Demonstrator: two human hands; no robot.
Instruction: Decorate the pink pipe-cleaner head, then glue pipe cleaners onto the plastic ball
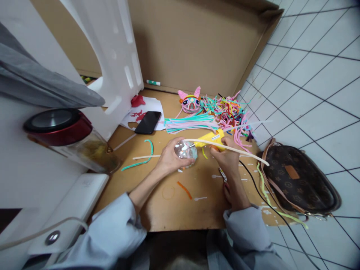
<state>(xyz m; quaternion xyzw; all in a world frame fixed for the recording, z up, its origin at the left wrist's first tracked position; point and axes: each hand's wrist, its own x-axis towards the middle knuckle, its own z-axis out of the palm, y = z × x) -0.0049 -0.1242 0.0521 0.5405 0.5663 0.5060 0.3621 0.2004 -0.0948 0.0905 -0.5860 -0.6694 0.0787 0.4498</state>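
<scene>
My left hand (169, 159) is closed around a clear plastic ball (185, 150) held just above the cardboard sheet (168, 210). My right hand (227, 157) grips a yellow hot glue gun (209, 138) whose nozzle points left at the ball. A long cream pipe cleaner (236, 151) crosses over the ball and my right hand toward the right. A black cord (270, 206) runs from the gun toward the lower right.
A pile of coloured pipe cleaners (227, 112) and a pink creature figure (190, 102) lie at the back. A black phone (147, 122) rests on paper. A brown handbag (298, 182) sits on the tiled floor at the right. A red-lidded jar (73, 142) stands left.
</scene>
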